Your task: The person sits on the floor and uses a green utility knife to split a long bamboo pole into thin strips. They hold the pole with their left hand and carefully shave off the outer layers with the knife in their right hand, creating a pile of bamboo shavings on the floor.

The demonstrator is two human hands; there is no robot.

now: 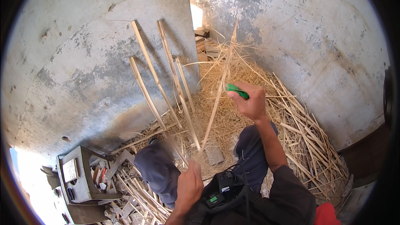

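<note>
My left hand (pixel 191 183) is closed round the lower end of a long, pale split-wood strip (pixel 216 104), which slants up and away between my knees. Its far tip looks frayed, with thin curls near it. Closed round a green-handled tool (pixel 238 91), my right hand (pixel 252 102) is beside the strip's middle. The tool's working end is too blurred to make out. Just left of the strip, several longer wood pieces (pixel 146 52) lean against the wall. The lower part of one is smeared by motion near my left knee.
Curly shavings (pixel 246 68) cover the floor ahead. A heap of thin sticks (pixel 312 146) lies along the right wall (pixel 325 58). At lower left are a worn wooden box (pixel 85 179) with odds and ends and more strips (pixel 141 196). A black pouch with small devices (pixel 223 187) rests at my lap.
</note>
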